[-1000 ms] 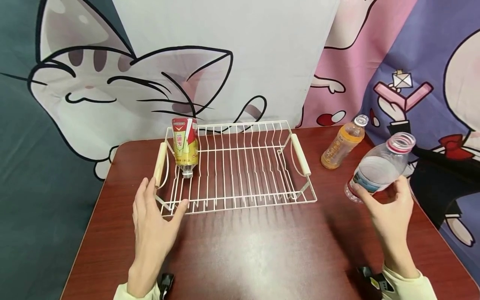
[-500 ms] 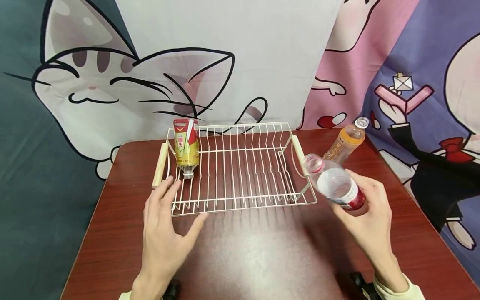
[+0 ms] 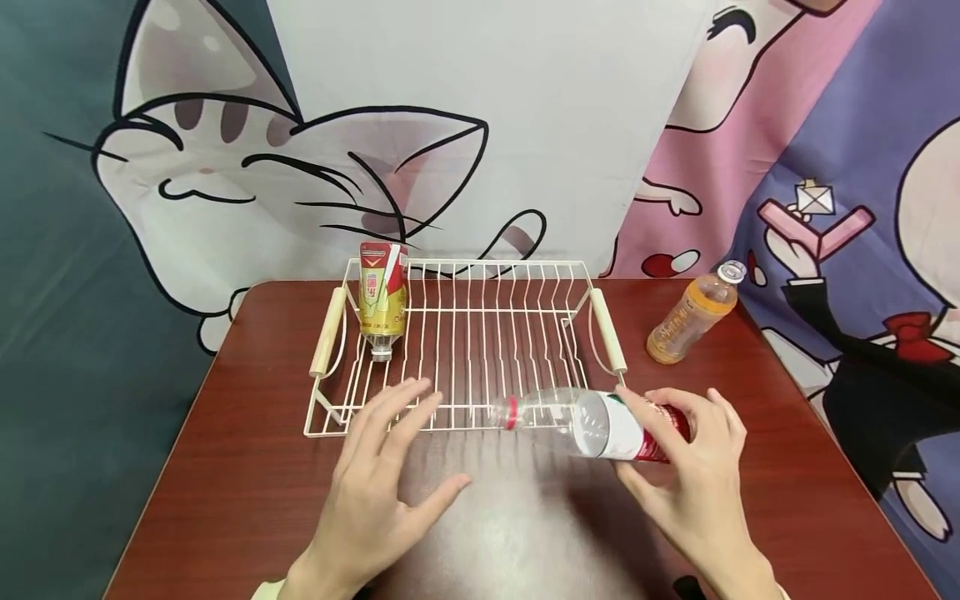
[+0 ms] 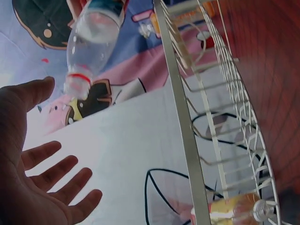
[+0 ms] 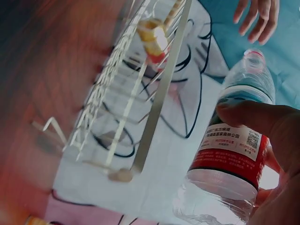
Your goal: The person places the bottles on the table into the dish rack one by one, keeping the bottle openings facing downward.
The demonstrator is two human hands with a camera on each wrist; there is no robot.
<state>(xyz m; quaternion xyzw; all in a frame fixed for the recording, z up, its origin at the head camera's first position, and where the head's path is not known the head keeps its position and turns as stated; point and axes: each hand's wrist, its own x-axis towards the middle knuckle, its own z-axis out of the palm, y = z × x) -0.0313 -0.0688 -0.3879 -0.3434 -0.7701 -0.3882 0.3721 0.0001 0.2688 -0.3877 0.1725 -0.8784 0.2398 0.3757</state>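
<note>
My right hand (image 3: 686, 483) grips a clear plastic bottle (image 3: 592, 423) by its red-and-white labelled lower part. The bottle lies sideways in the air over the rack's front edge, its capless neck pointing left. In the right wrist view the thumb presses on the label of the bottle (image 5: 229, 145). My left hand (image 3: 382, 492) is open, fingers spread, in front of the white wire rack (image 3: 480, 310) and left of the bottle's neck. In the left wrist view a gap shows between the left hand (image 4: 42, 168) and the bottle mouth (image 4: 77, 86).
A yellow-and-red labelled bottle (image 3: 382, 300) lies in the rack's left end, cap toward me. An orange-labelled bottle (image 3: 693, 315) stands right of the rack on the dark red-brown table (image 3: 217, 500). Cartoon cloth (image 3: 570, 125) hangs behind the table.
My right hand has carried the clear bottle left from the table's right side and tipped it from upright to sideways. The left hand has moved right and nearer to me, away from the rack handle.
</note>
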